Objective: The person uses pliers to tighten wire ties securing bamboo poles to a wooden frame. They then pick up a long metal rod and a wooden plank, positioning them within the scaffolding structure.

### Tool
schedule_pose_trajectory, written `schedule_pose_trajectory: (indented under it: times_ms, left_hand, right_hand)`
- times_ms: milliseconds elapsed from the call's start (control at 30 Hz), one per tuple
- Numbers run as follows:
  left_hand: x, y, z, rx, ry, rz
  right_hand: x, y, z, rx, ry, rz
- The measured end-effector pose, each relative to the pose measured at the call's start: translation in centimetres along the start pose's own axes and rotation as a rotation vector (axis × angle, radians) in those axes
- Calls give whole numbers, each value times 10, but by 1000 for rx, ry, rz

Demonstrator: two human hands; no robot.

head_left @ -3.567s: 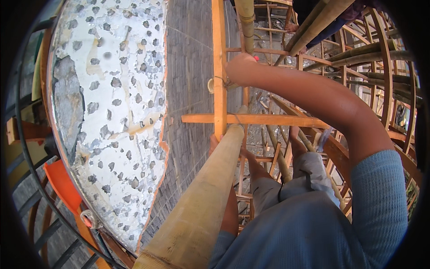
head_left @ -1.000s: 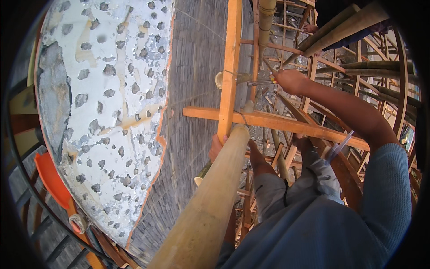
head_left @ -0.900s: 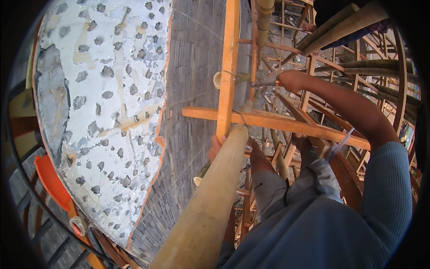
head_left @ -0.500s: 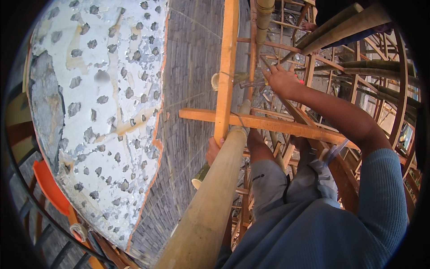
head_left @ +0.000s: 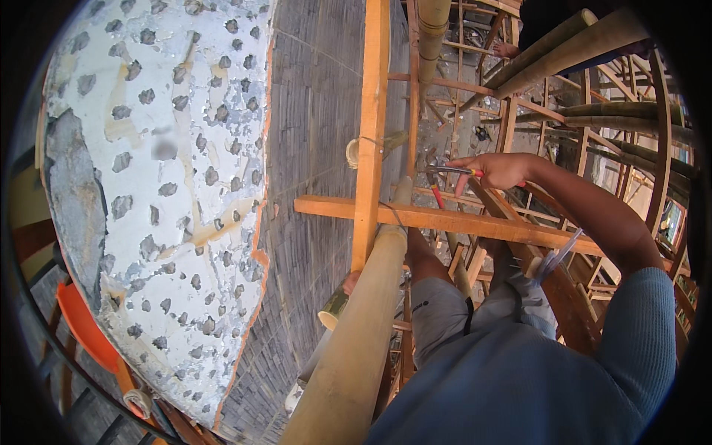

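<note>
My right hand [head_left: 500,170] is closed round red-handled pliers [head_left: 454,170]. Their dark metal jaws point left, above the crossing of two timbers, and a second red handle hangs apart below. My left hand [head_left: 351,282] shows only as a sliver between the thick bamboo pole [head_left: 345,348] and the lower end of the upright wooden beam [head_left: 369,133]; its fingers are mostly hidden. A horizontal wooden batten [head_left: 460,222] crosses that beam. Thin wire [head_left: 393,213] loops round the joint by the bamboo's top end.
A stone-tiled wall [head_left: 308,148] and a white chipped panel [head_left: 178,222] stand on the left. An orange strip [head_left: 83,326] lies beyond the panel. Bamboo poles [head_left: 549,55] and wooden scaffolding fill the right, over a lower floor. Another person's hand [head_left: 506,50] shows at the top right.
My right hand has moved down and right, bringing the pliers into plain view with handles spread. My left hand has slid lower, more hidden behind the bamboo.
</note>
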State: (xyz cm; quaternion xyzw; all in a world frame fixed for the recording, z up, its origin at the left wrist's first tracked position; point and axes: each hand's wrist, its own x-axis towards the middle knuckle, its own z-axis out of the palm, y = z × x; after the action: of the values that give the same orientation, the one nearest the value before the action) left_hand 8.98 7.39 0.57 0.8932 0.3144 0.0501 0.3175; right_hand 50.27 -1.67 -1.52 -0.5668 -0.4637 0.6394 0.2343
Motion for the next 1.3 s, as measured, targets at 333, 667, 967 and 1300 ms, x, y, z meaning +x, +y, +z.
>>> schedule_pose_trajectory:
  times_ms: [333,667,967,1300]
  left_hand:
    - [175,116,74,-981,-48,-125]
    - [207,104,132,-1558,-128,-446]
    - [200,73,135,-1028,-3,-648]
    - [239,58,121,-1773,576,-798]
  right_hand:
    - [-70,-71,-12,122,-31,117]
    - [-17,1,-6,158,89,98]
    - [27,14,-15,295,-22,307]
    - [65,-67,-37,-988,47,373]
